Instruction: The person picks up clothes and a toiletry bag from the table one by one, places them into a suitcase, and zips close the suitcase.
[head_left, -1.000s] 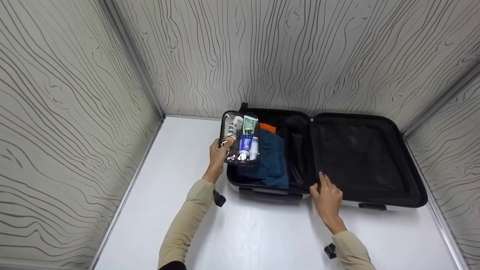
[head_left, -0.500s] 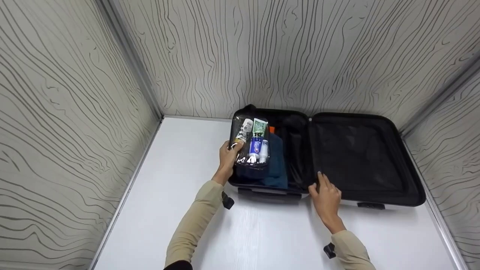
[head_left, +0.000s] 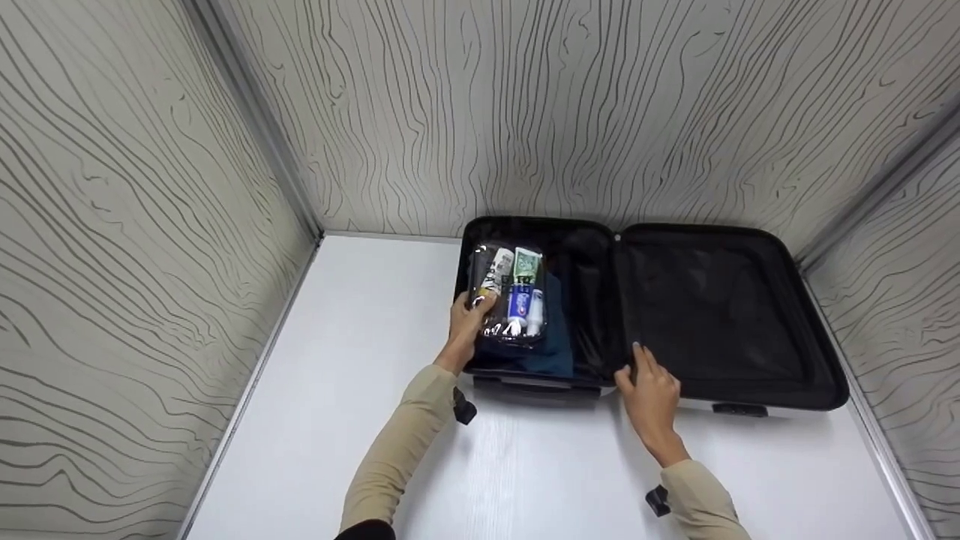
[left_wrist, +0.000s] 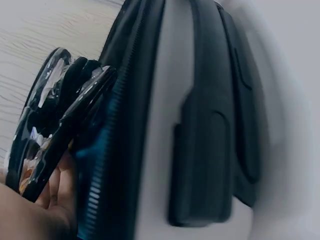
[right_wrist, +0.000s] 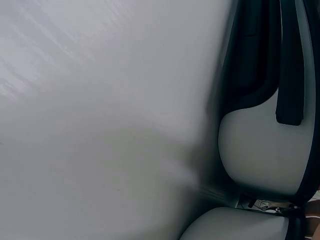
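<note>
My left hand [head_left: 466, 328] grips the left side of a clear toiletry bag [head_left: 498, 324] with black trim. Inside it show a green-and-blue toothpaste tube [head_left: 520, 301] and white tubes or bottles. The bag is over the left half of an open suitcase [head_left: 712, 315], above dark blue folded cloth [head_left: 556, 358]; whether it touches the cloth I cannot tell. Side-on in the left wrist view, the toiletry bag [left_wrist: 59, 132] tilts beside the zipper edge. My right hand [head_left: 652, 396] rests on the suitcase's front edge at the hinge, fingers fairly straight; the right wrist view catches only a sliver of it.
The suitcase lies spread on a white table [head_left: 360, 322], against the patterned back wall [head_left: 480, 112]. A dark carrying handle [head_left: 536, 388] is on its front side. Bunched black lining [head_left: 592, 300] fills the left half's right side.
My left hand has carried the toiletry bag rightward and lower, into the suitcase's left half. An orange item beside the cloth has become hidden. My right hand stays at the hinge.
</note>
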